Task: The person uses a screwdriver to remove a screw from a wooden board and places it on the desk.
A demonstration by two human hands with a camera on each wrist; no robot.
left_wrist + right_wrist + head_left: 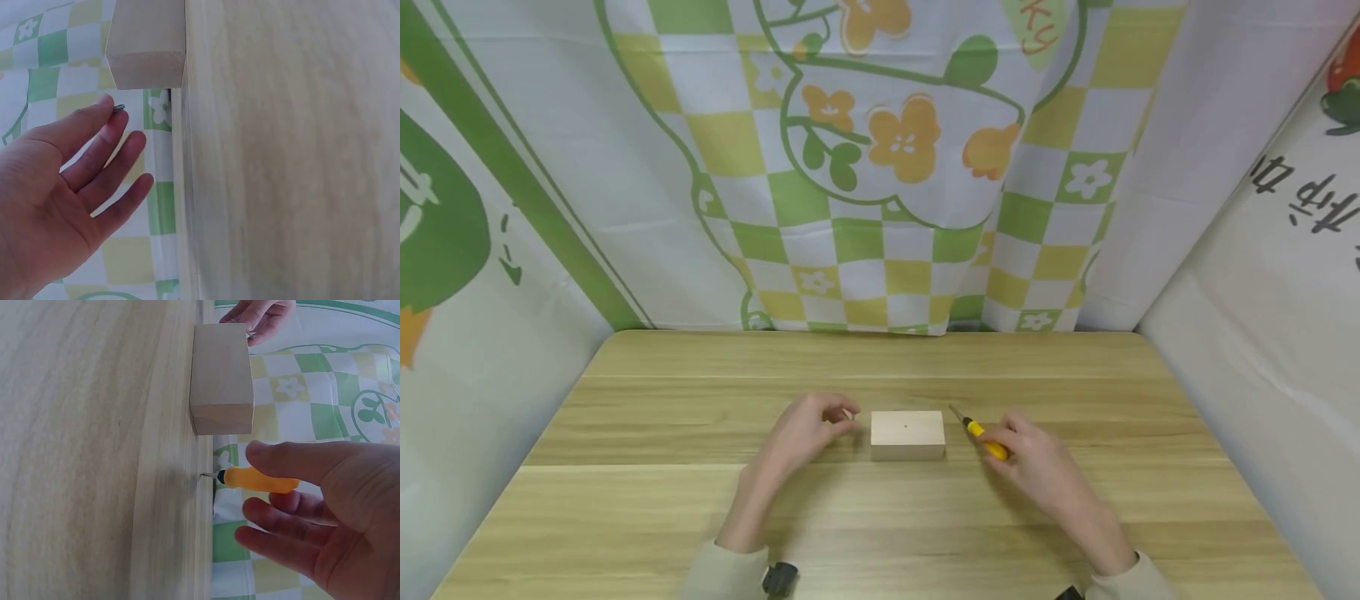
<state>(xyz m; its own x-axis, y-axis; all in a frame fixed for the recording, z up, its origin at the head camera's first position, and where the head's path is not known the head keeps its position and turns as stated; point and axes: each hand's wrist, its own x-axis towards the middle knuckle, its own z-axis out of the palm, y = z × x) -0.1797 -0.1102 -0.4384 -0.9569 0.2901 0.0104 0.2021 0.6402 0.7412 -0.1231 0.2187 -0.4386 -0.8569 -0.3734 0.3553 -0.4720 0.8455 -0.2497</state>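
Note:
A pale wooden block (907, 435) with a small dark dot on its top face sits on the table between the two hands. Just off its left end, my left hand (808, 429) pinches a small metal screw (119, 108) between thumb and index finger; the other fingers are spread. To the right of the block, my right hand (1037, 462) grips a screwdriver (987, 439) by its yellow handle. The screwdriver has a black collar, and its thin metal shaft points forward and left, with the tip near the block's right end.
The wood-grain table (880, 533) reaches back to a hanging curtain (880, 275) with green and yellow checks. White printed sheets (1262, 333) close off both sides. Dark wrist devices (780, 578) are at the sleeve cuffs.

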